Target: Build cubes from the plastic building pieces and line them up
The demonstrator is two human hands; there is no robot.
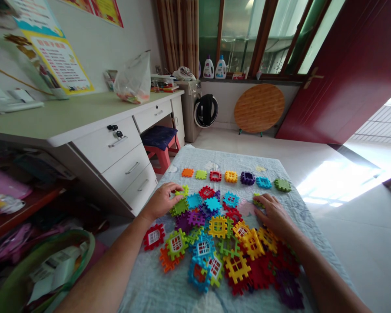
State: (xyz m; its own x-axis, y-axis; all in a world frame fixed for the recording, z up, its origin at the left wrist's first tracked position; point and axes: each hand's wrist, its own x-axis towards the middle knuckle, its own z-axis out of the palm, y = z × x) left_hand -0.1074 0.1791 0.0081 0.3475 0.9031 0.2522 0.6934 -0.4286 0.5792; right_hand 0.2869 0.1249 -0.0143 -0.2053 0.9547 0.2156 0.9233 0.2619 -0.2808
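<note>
At the left edge of a loose heap of coloured plastic interlocking blocks (pixel 218 226), my left hand (pixel 163 202) has its thumb and fingers around a lime-green block (pixel 183 190). Just below it lies a darker green block (pixel 180 207). On the right, my right hand (pixel 275 213) has its fingertips on another green block (pixel 257 200), partly hidden under the fingers. Near that hand are a blue window block (pixel 231 199) and a yellow window block (pixel 268 239). Several blocks in the heap overlap.
Beyond the heap, a spaced row runs from an orange block (pixel 187 172) to a green block (pixel 282 185). A pale cloth (pixel 260 165) covers the table. A white desk (pixel 107 148) and a red stool (pixel 163 156) stand left; a green-rimmed basket (pixel 90 243) sits low left.
</note>
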